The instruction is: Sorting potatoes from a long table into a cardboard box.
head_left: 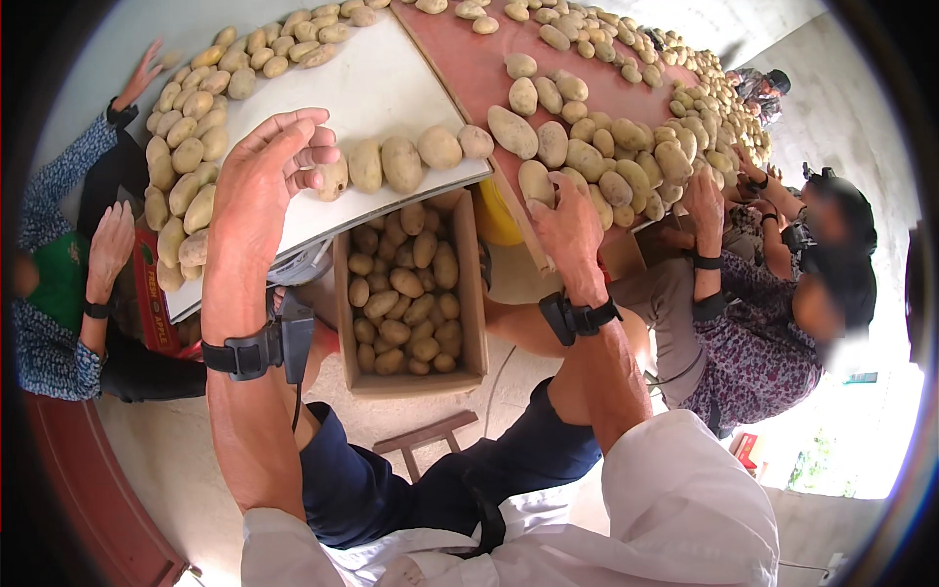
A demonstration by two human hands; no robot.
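Observation:
My left hand [272, 161] is raised over the white tabletop [377, 83], fingers loosely bent and apart. Beside its fingertips a potato [334, 182] begins a short row along the front edge, with another potato [401, 164] further along it. At the corner of the red tabletop [476, 73], my right hand [572, 230] grips a potato [535, 183] between thumb and fingers. Right behind that hand lies a thick pile of potatoes [636, 176]. Below the table edge, between my hands, an open cardboard box [416, 383] holds many potatoes [406, 284].
Potatoes [186, 152] line the white table's left side, near a co-worker's hand [112, 240]. At right, another person's hand [704, 201] reaches into the pile. A yellow container [499, 215] stands under the table. A small wooden stool [427, 436] is on the floor by my legs.

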